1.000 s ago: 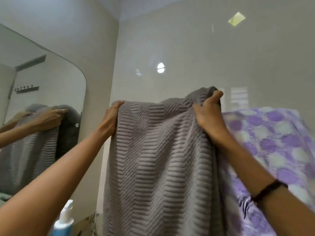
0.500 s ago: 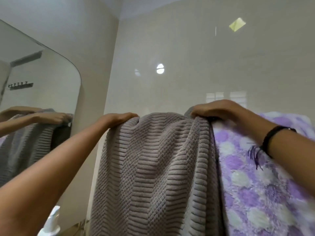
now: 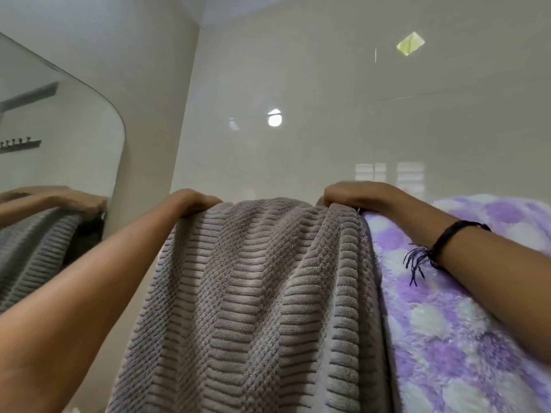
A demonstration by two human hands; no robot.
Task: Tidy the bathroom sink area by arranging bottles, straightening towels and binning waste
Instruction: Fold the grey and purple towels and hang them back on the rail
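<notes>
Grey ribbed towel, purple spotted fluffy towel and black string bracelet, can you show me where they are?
Grey ribbed towel (image 3: 253, 293): head view, on its hanging front.
Purple spotted fluffy towel (image 3: 441, 338): head view, on its front face.
Black string bracelet (image 3: 453, 234): head view, on the band around the right wrist.

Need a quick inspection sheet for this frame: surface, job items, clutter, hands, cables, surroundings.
Surface: nothing seen; sink top out of frame.
Job's things: grey ribbed towel draped, bunched in folds; purple and white spotted fluffy towel hangs beside it, touching.
Clutter: nothing seen.
Grippers: left hand and right hand grip the grey towel's top edge.
Cables: nothing seen.
Surroundings: rounded wall mirror at left, glossy beige tiled wall behind.
</notes>
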